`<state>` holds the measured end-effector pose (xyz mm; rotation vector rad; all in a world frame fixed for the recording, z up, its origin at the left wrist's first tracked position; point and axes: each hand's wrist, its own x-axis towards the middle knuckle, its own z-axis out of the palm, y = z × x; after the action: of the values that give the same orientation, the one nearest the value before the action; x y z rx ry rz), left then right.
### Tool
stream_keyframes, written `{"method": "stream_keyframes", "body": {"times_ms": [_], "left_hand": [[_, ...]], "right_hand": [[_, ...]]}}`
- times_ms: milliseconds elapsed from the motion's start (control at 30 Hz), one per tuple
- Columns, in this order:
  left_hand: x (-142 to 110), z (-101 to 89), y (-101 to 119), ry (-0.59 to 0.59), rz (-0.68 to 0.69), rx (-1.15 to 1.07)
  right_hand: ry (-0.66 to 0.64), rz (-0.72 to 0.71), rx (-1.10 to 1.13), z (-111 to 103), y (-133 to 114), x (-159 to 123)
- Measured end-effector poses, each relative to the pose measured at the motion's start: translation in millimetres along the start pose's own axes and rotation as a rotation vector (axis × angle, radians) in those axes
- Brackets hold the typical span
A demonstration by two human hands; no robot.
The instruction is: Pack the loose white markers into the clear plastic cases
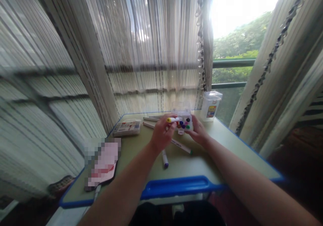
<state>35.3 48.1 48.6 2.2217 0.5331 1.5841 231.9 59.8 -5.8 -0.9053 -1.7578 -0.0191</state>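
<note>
My left hand [163,132] is closed around a white marker [172,120] with a yellow end, held beside the open mouth of a clear plastic marker case [181,109]. Several coloured marker ends, among them black, pink, blue, purple and green, show inside the case. My right hand [199,132] grips that case by its right side; some of its fingers are hidden behind it. On the table under my hands lie a marker with a green end [182,146] and a marker with a dark blue end [165,159]. A marker with a red end [148,124] lies just left of my left hand.
A flat clear case [127,127] lies at the table's back left, with a blurred-out device [104,165] and its cable nearer me. At the back right stands a clear tub [211,108] with a label. A blue trough [179,185] lines the front edge. Curtains hang behind.
</note>
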Motion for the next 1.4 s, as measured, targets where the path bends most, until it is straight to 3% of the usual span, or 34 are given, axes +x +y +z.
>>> {"method": "stream_keyframes", "body": {"times_ms": [100, 367, 600, 867, 1067, 1233, 1400], "left_hand": [[-2, 4.2, 0, 0.002, 0.116, 0.205], [-7, 8.7, -7, -0.027, 0.061, 0.39], [-9, 10.1, -10, -0.011, 0.064, 0.422], [-9, 5.2, -6, -0.039, 0.179, 0.435], [-8, 7.2, -10, -0.11, 0.142, 0.538], [-8, 6.1, -8, -0.059, 0.156, 0.528], [-9, 7.3, -16, -0.086, 0.051, 0.442]], "right_hand": [[-0.008, -0.011, -0.012, 0, 0, -1], [-0.001, -0.002, -0.018, 1, 3, -2], [0.02, -0.001, -0.023, 2, 3, -2], [0.021, -0.011, 0.0, 1, 0, -1], [0.021, -0.006, -0.013, 0, -1, 0], [0.01, -0.008, -0.028, 0, 1, 0], [0.024, 0.0, -0.022, -1, 2, 0]]}}
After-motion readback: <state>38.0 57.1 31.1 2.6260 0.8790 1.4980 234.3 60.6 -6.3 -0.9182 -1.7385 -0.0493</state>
